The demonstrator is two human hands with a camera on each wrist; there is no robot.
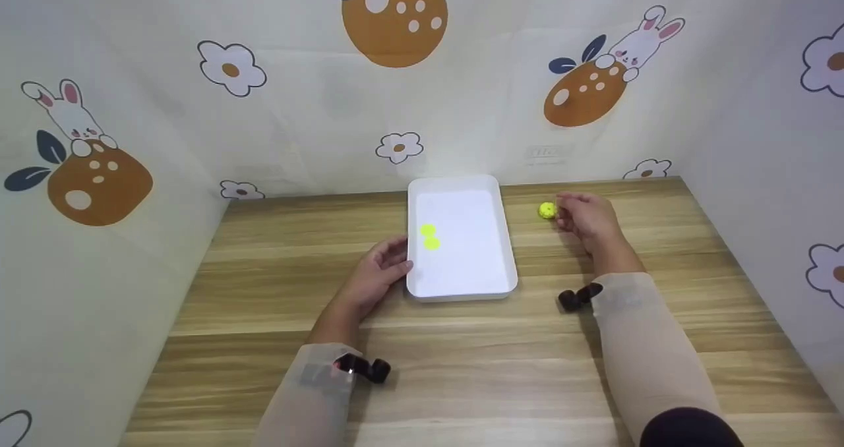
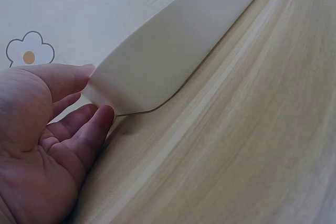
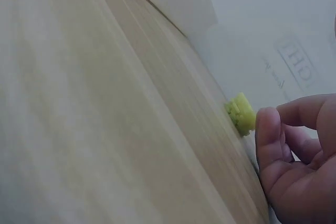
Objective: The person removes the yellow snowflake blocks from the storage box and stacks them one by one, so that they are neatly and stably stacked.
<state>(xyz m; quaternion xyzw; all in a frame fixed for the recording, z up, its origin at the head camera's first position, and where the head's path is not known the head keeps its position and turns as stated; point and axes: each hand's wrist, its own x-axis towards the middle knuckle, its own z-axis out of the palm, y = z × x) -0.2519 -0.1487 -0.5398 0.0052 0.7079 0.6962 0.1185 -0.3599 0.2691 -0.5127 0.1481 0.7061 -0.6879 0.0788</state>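
A white rectangular tray (image 1: 461, 272) lies on the table, with two flat bright yellow discs (image 1: 430, 236) inside near its left wall. My left hand (image 1: 377, 272) holds the tray's left side. In the left wrist view, its thumb (image 2: 73, 77) meets the rim at a corner and its fingertips touch the lower edge. To the right of the tray, a bumpy, round yellow piece (image 1: 546, 210) rests on the table. Beside it is my right hand (image 1: 588, 219), fingers curled, thumb and forefinger close together. The right wrist view has the yellow piece (image 3: 241, 114) just past the thumb; anything between the fingertips is hidden.
A wood-grain table (image 1: 455, 355) carries everything. Behind and at both sides hangs a pale curtain (image 1: 316, 117) printed with rabbits, oranges and flowers. Small black cameras (image 1: 369, 368) sit on both wrists.
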